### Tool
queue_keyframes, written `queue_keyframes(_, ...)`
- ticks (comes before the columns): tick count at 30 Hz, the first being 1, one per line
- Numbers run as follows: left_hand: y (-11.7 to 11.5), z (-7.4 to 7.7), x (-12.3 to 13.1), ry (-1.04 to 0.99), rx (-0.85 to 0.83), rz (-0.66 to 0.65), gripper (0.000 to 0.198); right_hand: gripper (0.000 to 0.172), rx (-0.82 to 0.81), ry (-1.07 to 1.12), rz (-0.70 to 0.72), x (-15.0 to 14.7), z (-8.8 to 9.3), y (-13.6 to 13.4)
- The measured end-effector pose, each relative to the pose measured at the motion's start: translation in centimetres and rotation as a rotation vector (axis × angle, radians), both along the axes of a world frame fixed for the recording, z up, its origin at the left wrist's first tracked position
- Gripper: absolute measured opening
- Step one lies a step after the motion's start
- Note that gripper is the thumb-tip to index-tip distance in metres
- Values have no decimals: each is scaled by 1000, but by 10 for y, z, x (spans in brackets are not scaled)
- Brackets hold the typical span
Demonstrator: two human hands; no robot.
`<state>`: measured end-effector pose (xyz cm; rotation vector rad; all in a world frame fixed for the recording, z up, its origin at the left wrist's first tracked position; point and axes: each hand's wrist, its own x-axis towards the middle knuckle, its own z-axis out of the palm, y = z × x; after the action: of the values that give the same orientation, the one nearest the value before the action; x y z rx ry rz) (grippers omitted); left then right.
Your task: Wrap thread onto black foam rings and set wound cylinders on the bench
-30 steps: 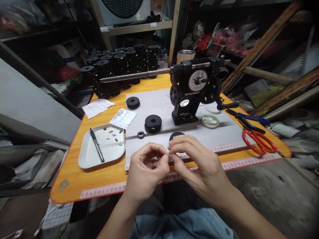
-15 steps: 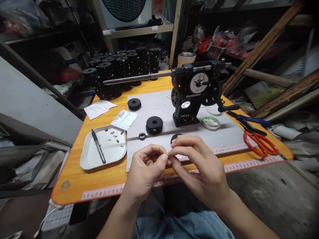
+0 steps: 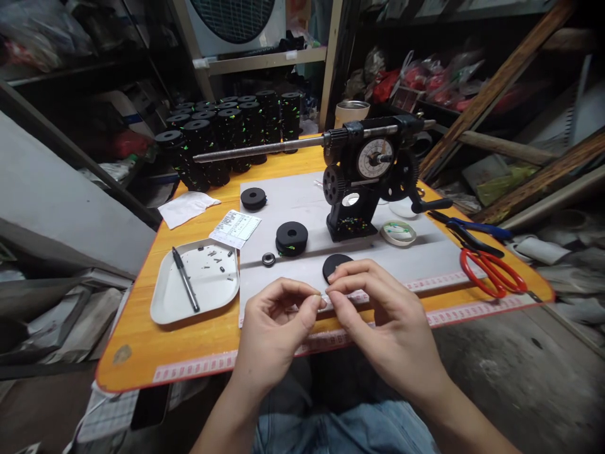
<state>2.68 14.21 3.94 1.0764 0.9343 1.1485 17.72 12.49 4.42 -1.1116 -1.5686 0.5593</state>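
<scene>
My left hand [image 3: 278,331] is pinched closed over the table's front edge, thumb against forefinger. Facing it, my right hand [image 3: 385,318] is pinched too, its fingertips almost meeting the left ones. Whatever lies between the fingertips is too small to make out. Just beyond my right fingers lies a black foam disc [image 3: 336,265], partly covered by them. Further back rests a black spool [image 3: 292,238] with a bit of green and yellow on its side. A small dark metal ring [image 3: 268,259] sits to its left, and another black spool [image 3: 254,198] stands farther off.
A hand-cranked winding machine [image 3: 363,170] with a long threaded rod stands at the back. On the left is a white tray [image 3: 158,296] holding a pen [image 3: 186,279]. Red-handled scissors [image 3: 494,277] and a round dish [image 3: 398,233] lie right. Stacked black spools [image 3: 231,129] fill the back left.
My fingertips have drawn slightly apart, the right hand shifting a little to the right. More of the black foam disc shows now. The camera view has shifted slightly.
</scene>
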Motion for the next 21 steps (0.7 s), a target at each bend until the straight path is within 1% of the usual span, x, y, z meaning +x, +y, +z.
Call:
queue_keyframes(4,0,0,-1,-2,-20,-10,8,9,-42,15,3,2,-1,-2)
queue_keyframes(7,0,1,0,19,35,-5,9,9,-54,18,9,2,-1,-2)
queue_keyframes(11,-1,1,1,101,85,31,5,9,-67,4,20,3,-2,-1)
queue_keyframes(13,-2,0,2,180,99,41,12,9,-68,-7,21,4,-1,-1)
queue_keyframes(15,-3,0,2,292,186,51,10,9,-66,-24,21,5,-1,-2)
queue_keyframes(17,-4,-1,2,417,336,77,3,8,-65,-40,22,6,-1,-3)
queue_keyframes(18,-5,-2,2,467,412,94,5,8,-66,-45,25,7,-2,-3)
queue_keyframes(19,-5,-3,2,501,470,111,6,8,-68,-45,28,7,-2,-4)
queue_keyframes(21,-5,-5,2,509,514,139,7,8,-77,-31,36,7,-3,-4)
